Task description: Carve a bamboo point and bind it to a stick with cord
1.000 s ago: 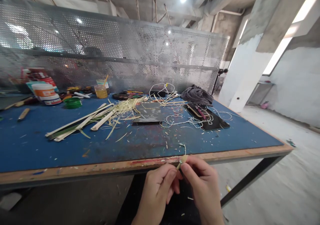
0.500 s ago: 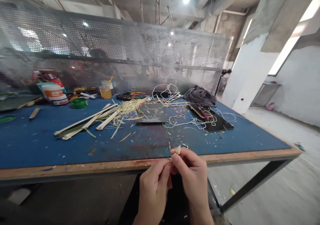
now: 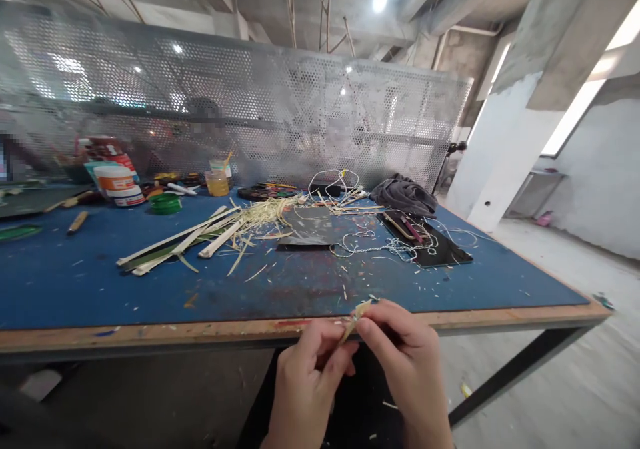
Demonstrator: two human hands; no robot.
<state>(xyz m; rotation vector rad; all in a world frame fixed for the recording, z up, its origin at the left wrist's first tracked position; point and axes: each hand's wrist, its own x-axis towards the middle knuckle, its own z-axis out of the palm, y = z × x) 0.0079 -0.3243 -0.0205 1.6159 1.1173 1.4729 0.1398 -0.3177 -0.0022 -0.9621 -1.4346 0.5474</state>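
Just off the front edge of the blue-topped table (image 3: 165,302), both my hands meet over one small pale strip (image 3: 354,322), which looks like bamboo or wood. My left hand (image 3: 313,376) pinches its lower end between thumb and fingers. The upper end sits between the thumb and forefinger of my right hand (image 3: 403,349). Fingers cover much of the strip, so its full shape is hidden. Beyond the hands, pale shavings (image 3: 265,216) and longer split strips (image 3: 175,242) lie in a heap beside a grey sheet (image 3: 307,228).
White cord (image 3: 357,244) lies loosely over a black board (image 3: 445,252) at right, near a dark grey cloth (image 3: 405,194). Paint tubs (image 3: 120,186), a green lid (image 3: 165,202) and a cup of yellow liquid (image 3: 217,181) stand at left. A perforated metal screen (image 3: 280,116) closes off the back.
My right hand has moved slightly right and down, away from the left. More of the pale strip now shows between them, slanting up to the right. The view has shifted a little.
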